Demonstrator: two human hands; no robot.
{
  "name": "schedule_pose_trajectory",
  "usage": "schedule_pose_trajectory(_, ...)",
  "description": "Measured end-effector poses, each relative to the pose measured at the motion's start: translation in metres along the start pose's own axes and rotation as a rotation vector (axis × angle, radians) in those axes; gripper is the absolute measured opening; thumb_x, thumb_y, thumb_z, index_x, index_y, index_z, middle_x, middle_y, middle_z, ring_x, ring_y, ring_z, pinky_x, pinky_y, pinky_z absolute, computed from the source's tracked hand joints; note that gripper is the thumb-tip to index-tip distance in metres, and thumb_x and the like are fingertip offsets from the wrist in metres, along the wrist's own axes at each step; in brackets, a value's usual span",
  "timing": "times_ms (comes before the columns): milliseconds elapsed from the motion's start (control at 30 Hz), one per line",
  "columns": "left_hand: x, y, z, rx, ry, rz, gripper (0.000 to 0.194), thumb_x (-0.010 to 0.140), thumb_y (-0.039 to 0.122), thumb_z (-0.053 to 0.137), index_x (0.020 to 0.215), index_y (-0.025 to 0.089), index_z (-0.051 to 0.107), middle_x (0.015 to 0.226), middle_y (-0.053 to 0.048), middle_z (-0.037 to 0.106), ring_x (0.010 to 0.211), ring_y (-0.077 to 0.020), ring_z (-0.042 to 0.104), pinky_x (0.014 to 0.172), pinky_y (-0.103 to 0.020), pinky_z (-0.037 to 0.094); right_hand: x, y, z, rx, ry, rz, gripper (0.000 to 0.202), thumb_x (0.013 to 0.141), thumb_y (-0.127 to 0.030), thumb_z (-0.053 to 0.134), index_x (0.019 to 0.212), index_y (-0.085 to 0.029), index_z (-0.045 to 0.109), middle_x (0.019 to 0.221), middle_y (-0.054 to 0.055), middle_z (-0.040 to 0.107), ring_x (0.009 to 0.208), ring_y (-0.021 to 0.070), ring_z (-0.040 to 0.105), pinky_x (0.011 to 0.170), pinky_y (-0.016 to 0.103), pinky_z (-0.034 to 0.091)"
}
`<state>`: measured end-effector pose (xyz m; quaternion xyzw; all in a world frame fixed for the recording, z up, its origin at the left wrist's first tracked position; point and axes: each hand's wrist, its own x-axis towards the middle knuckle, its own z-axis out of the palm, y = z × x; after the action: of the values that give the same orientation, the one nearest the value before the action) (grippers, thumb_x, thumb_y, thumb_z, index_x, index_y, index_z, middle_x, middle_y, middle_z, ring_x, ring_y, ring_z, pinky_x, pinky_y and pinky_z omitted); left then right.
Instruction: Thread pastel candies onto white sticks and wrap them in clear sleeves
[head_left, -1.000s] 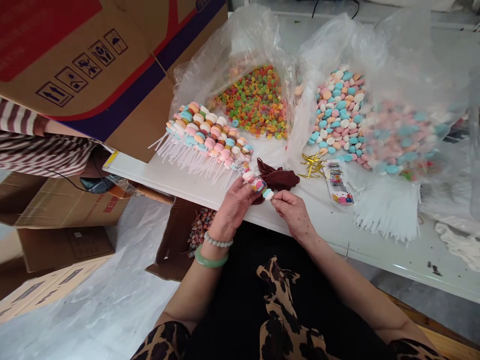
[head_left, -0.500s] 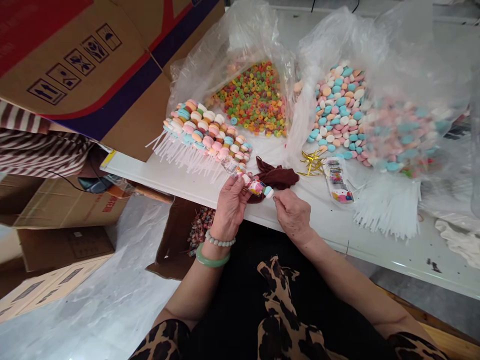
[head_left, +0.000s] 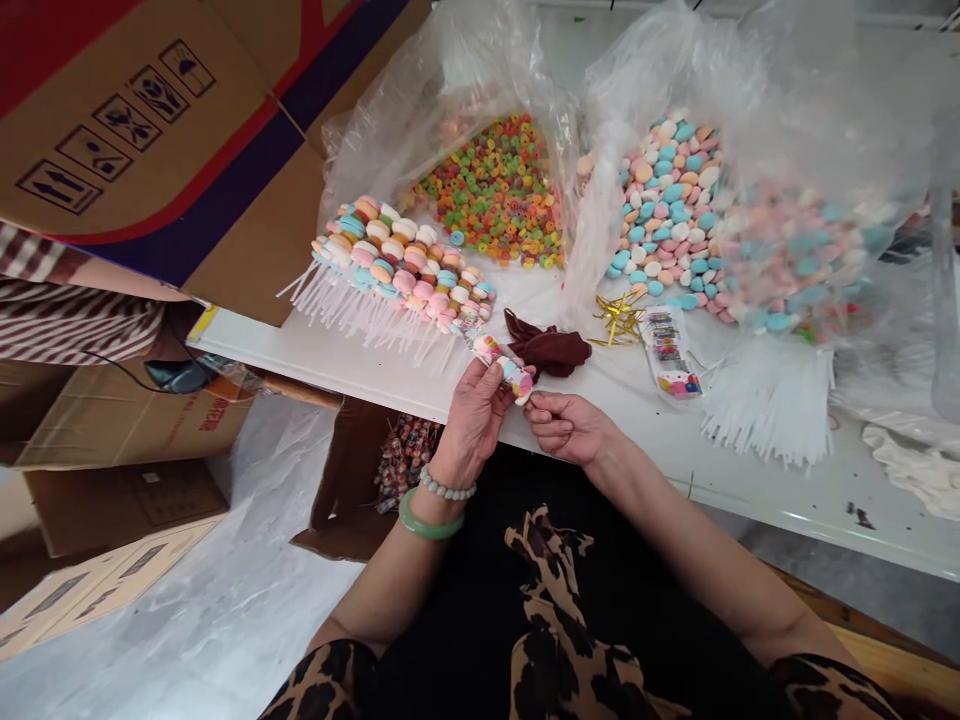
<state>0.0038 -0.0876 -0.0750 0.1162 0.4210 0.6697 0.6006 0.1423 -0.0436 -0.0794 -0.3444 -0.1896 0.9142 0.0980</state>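
Observation:
My left hand (head_left: 474,410) is closed round a candy stick in a printed clear wrapper (head_left: 504,366), with pastel candies showing through the film. At its lower right end, my right hand (head_left: 568,425) pinches with thumb and forefinger. Whether those fingertips grip the film or a stick inside, I cannot tell. Just behind lies a dark brown cloth (head_left: 553,348), apparently gloves. To the upper left, a row of candy skewers (head_left: 405,262) rests with white sticks toward the table edge. Right of the cloth are gold twist ties (head_left: 618,320) and a stack of printed wrappers (head_left: 670,350).
Plastic bags hold small ring candies (head_left: 499,195) and pastel candies (head_left: 671,210). Many white sticks (head_left: 772,400) lie at the right. A large carton (head_left: 150,150) stands at the left. Below the table edge, an open box (head_left: 337,490) holds wrapped pieces (head_left: 405,460).
My right hand has moved left to the wrapper's end. The blue and white candies that stuck out there are now inside the wrapper. My view has shifted slightly.

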Motion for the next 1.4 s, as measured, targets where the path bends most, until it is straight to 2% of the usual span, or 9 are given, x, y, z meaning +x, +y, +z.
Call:
schedule_pose_trajectory(67, 0.001, 0.0, 0.001, 0.0, -0.005, -0.01, 0.029, 0.076, 0.032, 0.077, 0.099, 0.018, 0.065, 0.091, -0.003, 0.07, 0.086, -0.0177, 0.07, 0.086, -0.032, 0.054, 0.003, 0.004, 0.003, -0.068, 0.107, -0.09, 0.019, 0.065, -0.023, 0.067, 0.067, -0.018, 0.049, 0.052, -0.009, 0.043, 0.037, 0.001, 0.015, 0.038, 0.016, 0.01)
schedule_pose_trajectory(233, 0.006, 0.002, -0.005, -0.055, 0.13, 0.069, 0.019, 0.076, 0.025, 0.077, 0.087, 0.016, 0.064, 0.084, -0.001, 0.068, 0.077, -0.0127, 0.066, 0.074, -0.027, 0.054, 0.008, 0.015, 0.004, -0.53, 0.492, -0.566, 0.013, 0.065, -0.03, 0.065, 0.064, -0.019, 0.059, 0.053, -0.005, 0.048, 0.05, 0.0091, 0.038, 0.046, 0.022, 0.027)
schedule_pose_trajectory(433, 0.003, -0.001, -0.008, 0.023, 0.076, 0.043, 0.029, 0.071, 0.024, 0.08, 0.095, 0.018, 0.064, 0.091, -0.002, 0.07, 0.078, -0.0131, 0.067, 0.073, -0.028, 0.054, 0.001, 0.01, 0.006, -0.996, 0.673, -0.75, 0.015, 0.079, -0.031, 0.056, 0.071, -0.022, 0.065, 0.066, -0.003, 0.06, 0.065, 0.0135, 0.051, 0.064, 0.026, 0.037)
schedule_pose_trajectory(667, -0.002, 0.002, -0.005, 0.093, 0.056, 0.015, 0.029, 0.072, 0.027, 0.079, 0.094, 0.017, 0.064, 0.09, -0.003, 0.072, 0.072, -0.0126, 0.067, 0.072, -0.028, 0.055, -0.01, 0.0, 0.02, -1.198, 0.759, -0.708, 0.017, 0.084, -0.038, 0.059, 0.076, -0.025, 0.069, 0.071, -0.004, 0.067, 0.067, 0.014, 0.056, 0.063, 0.025, 0.035)
schedule_pose_trajectory(867, -0.001, 0.002, -0.001, 0.038, 0.064, -0.038, 0.021, 0.071, 0.02, 0.077, 0.087, 0.016, 0.064, 0.083, -0.002, 0.072, 0.071, -0.0131, 0.068, 0.081, -0.033, 0.056, -0.009, -0.002, 0.022, -1.437, 0.886, -0.743, 0.026, 0.09, -0.042, 0.054, 0.08, -0.025, 0.07, 0.073, -0.001, 0.07, 0.069, 0.0164, 0.059, 0.061, 0.027, 0.031)
schedule_pose_trajectory(1000, 0.004, 0.013, -0.004, -0.022, 0.005, -0.164, 0.023, 0.077, 0.019, 0.072, 0.099, 0.016, 0.065, 0.097, -0.006, 0.072, 0.086, -0.0177, 0.07, 0.086, -0.035, 0.055, -0.009, -0.003, 0.019, -1.505, 0.756, -0.697, 0.025, 0.091, -0.042, 0.053, 0.08, -0.026, 0.069, 0.073, -0.003, 0.07, 0.068, 0.0152, 0.06, 0.06, 0.026, 0.03)
schedule_pose_trajectory(1100, 0.007, 0.017, -0.006, -0.095, 0.021, -0.15, 0.021, 0.083, 0.02, 0.067, 0.103, 0.015, 0.064, 0.103, -0.009, 0.072, 0.098, -0.0223, 0.07, 0.09, -0.037, 0.055, -0.008, -0.001, 0.017, -1.534, 0.685, -0.686, 0.026, 0.093, -0.042, 0.051, 0.083, -0.026, 0.069, 0.074, -0.003, 0.071, 0.068, 0.0145, 0.061, 0.06, 0.025, 0.03)
schedule_pose_trajectory(1233, 0.006, 0.014, -0.003, -0.112, 0.095, -0.114, 0.01, 0.086, 0.017, 0.064, 0.095, 0.013, 0.064, 0.096, -0.008, 0.072, 0.097, -0.0224, 0.071, 0.086, -0.034, 0.056, -0.008, 0.005, 0.017, -1.708, 0.679, -0.804, 0.028, 0.095, -0.043, 0.05, 0.091, -0.022, 0.069, 0.079, 0.001, 0.072, 0.07, 0.0157, 0.061, 0.058, 0.027, 0.028)
schedule_pose_trajectory(1400, 0.003, 0.015, 0.001, -0.114, 0.102, -0.133, 0.007, 0.086, 0.016, 0.063, 0.091, 0.012, 0.064, 0.09, -0.007, 0.072, 0.091, -0.0212, 0.072, 0.077, -0.029, 0.058, -0.009, 0.007, 0.018, -1.769, 0.751, -0.884, 0.038, 0.1, -0.04, 0.042, 0.084, -0.019, 0.069, 0.08, 0.004, 0.073, 0.073, 0.0148, 0.063, 0.058, 0.028, 0.026)
